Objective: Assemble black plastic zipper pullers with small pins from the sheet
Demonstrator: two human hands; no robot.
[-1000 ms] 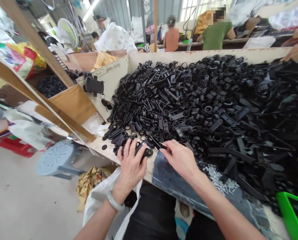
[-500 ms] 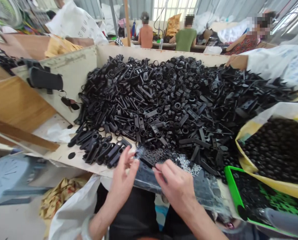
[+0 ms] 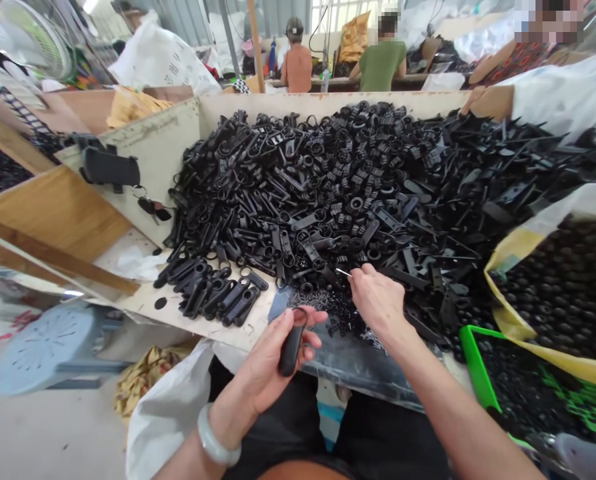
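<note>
My left hand [image 3: 265, 370], palm up, has its fingers round a black plastic handle piece [image 3: 292, 348] whose ring end points up and away from me. My right hand [image 3: 378, 300] is closed in a pinch over the front of the heap, and a thin silvery rod [image 3: 344, 273] sticks out from its fingertips to the left. What the rod belongs to is hidden in the hand. Small dark and silvery metal pieces [image 3: 323, 299] lie between the hands. Several similar black handle pieces [image 3: 218, 297] lie in a row left of my left hand.
A large heap of black plastic parts [image 3: 278, 180] fills the bin [image 3: 338, 100]. At right stand a green tray [image 3: 478, 373] and a yellow-edged sack [image 3: 511, 293] of round black parts. A co-worker's arm [image 3: 493, 101] reaches in at far right; two people [image 3: 383, 67] sit beyond.
My left hand has turned palm up and come nearer me with the black handle piece in it. My right hand has moved up and right, now with the silvery rod showing. The camera view has shifted.
</note>
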